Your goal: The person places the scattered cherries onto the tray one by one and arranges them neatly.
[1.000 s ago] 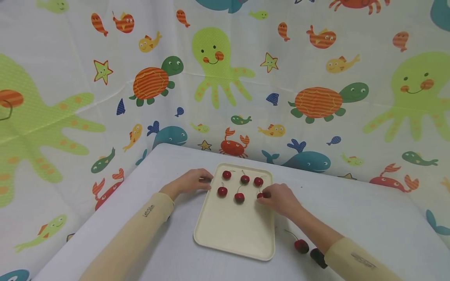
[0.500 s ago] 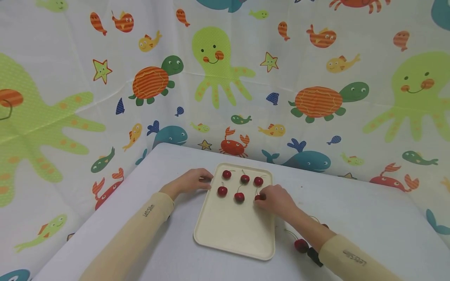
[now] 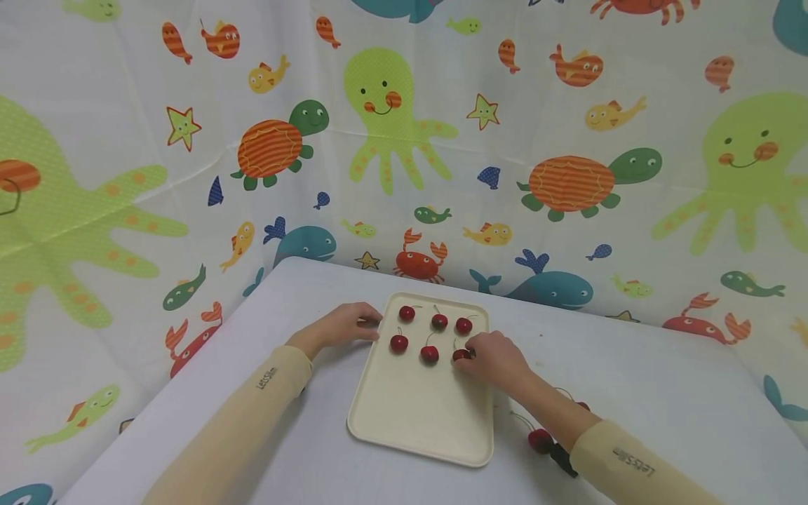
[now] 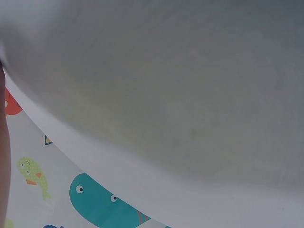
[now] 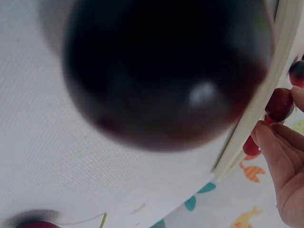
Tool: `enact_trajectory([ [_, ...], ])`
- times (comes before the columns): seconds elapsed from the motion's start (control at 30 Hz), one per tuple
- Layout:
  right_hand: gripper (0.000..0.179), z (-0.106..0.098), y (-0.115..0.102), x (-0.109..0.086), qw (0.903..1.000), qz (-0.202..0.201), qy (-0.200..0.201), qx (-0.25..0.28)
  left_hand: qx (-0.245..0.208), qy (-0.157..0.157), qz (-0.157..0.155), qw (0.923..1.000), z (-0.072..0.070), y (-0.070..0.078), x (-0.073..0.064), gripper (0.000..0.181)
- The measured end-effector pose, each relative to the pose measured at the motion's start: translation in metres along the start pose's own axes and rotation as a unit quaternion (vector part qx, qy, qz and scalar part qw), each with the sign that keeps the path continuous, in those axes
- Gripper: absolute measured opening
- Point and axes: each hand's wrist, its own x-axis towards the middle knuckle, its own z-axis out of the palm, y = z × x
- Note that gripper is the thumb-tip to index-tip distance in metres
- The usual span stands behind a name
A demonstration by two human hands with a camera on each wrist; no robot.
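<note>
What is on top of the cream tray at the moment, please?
Five cherries lie on the tray, and the right hand pinches a sixth cherry there, partly covering it. That hand also hides part of the tray's right rim.

Cherries (image 3: 430,355) lie in two rows on the tray (image 3: 419,421) before me — other cherries (image 3: 539,441) right of it, my left hand (image 3: 344,324) left.

White sea-creature curtain (image 3: 442,182) behind a plain white table (image 3: 644,379).
</note>
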Motion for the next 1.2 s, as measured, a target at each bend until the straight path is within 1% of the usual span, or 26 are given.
enact_trajectory([
  [0.3, 0.03, -0.003, 0.0, -0.001, 1.0, 0.003, -0.001, 0.001, -0.002, 0.0, 0.0, 1.0, 0.0, -0.001, 0.001, 0.042],
  [0.5, 0.03, -0.012, 0.003, -0.009, 1.0, 0.0, 0.007, 0.003, -0.002, -0.002, 0.003, 1.0, 0.001, -0.001, 0.001, 0.043],
  [0.77, 0.038, -0.029, 0.022, -0.03, 0.9987, -0.02, 0.044, 0.013, -0.003, 0.0, -0.001, 1.0, 0.002, -0.003, 0.002, 0.042],
  [0.93, 0.04, -0.036, 0.037, -0.049, 0.9984, -0.004, 0.051, 0.021, 0.001, 0.0, -0.01, 1.0, 0.002, -0.004, 0.002, 0.042],
  [1.2, 0.046, -0.044, 0.059, -0.076, 0.9986, 0.038, 0.03, 0.023, 0.005, 0.002, -0.008, 1.0, 0.001, -0.002, 0.002, 0.041],
])
